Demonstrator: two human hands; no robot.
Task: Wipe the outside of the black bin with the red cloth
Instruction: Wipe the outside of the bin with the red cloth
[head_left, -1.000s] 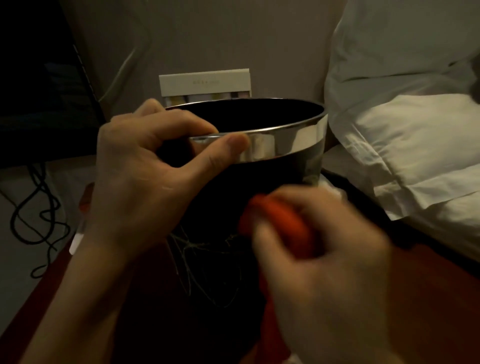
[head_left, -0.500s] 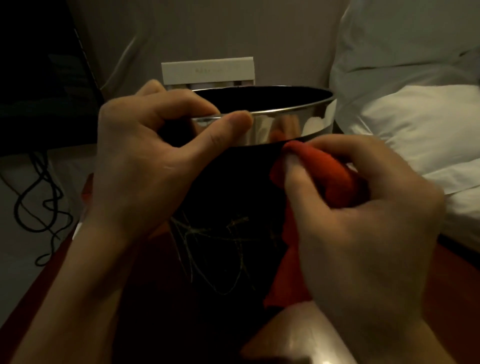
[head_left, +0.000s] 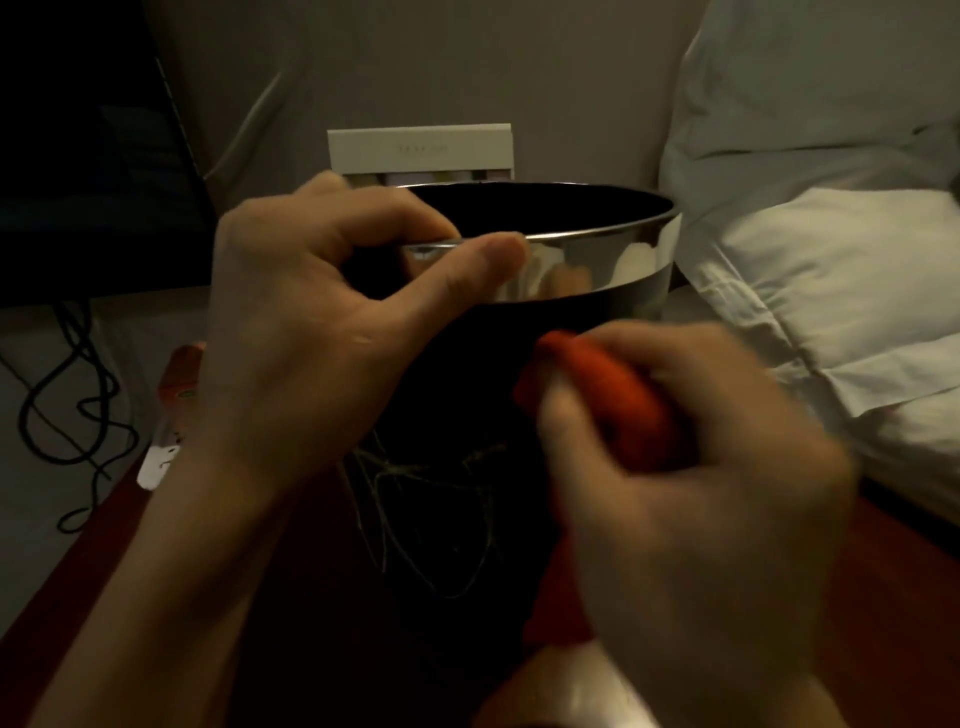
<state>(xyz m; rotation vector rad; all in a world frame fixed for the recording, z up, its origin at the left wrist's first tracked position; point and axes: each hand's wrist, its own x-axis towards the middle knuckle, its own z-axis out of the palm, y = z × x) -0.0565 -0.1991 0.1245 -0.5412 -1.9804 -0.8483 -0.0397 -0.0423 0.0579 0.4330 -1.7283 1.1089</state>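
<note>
A: Black bin (head_left: 467, 395), placement?
B: Between both hands; left hand (head_left: 311, 332) pinches its chrome rim (head_left: 597, 260).
A: Red cloth (head_left: 618, 400)?
B: Soft, bunched in blurred right hand (head_left: 691, 493); wall probably slick, light.

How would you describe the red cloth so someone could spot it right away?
Start at the black bin with the shiny silver band round its rim. On its dark side below that band, the right hand grips the red cloth, the only bright red thing there.

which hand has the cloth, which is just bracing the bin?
The right hand has the red cloth, bunched against the black bin below its silver band. The left hand holds no cloth, only pinching the rim.
</note>
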